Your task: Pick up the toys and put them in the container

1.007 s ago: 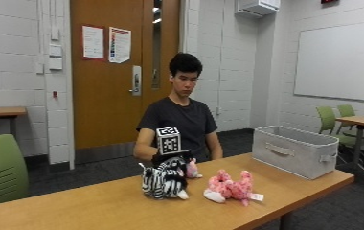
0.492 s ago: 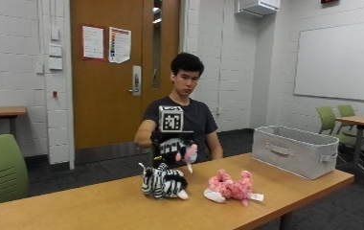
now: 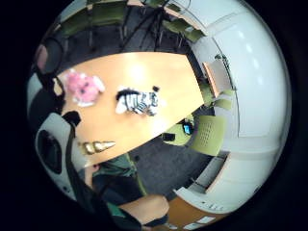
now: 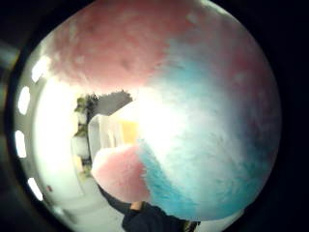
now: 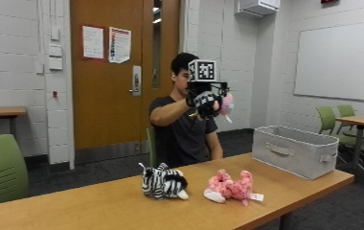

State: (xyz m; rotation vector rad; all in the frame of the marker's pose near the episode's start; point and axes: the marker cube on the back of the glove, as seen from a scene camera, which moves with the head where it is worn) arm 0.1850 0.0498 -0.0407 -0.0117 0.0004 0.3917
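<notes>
Pink plush toy [image 5: 224,103] is gripped in the gloved right hand [image 5: 204,102], held high. Advise carrying it right, over the grey container [image 5: 295,155], lowering before release.

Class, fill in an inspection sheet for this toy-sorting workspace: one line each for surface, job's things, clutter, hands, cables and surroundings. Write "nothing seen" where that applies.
Surface: wooden table, bare wood around the toys.
Job's things: zebra toy and pink plush toy lie side by side on the table; grey container stands at the table's far end, its inside hidden; a pink, white and blue plush toy is held up at head height.
Clutter: nothing seen.
Hands: gloved right hand grips the raised plush; other hand not visible.
Cables: nothing seen.
Surroundings: green chair, wooden door, whiteboard.
</notes>
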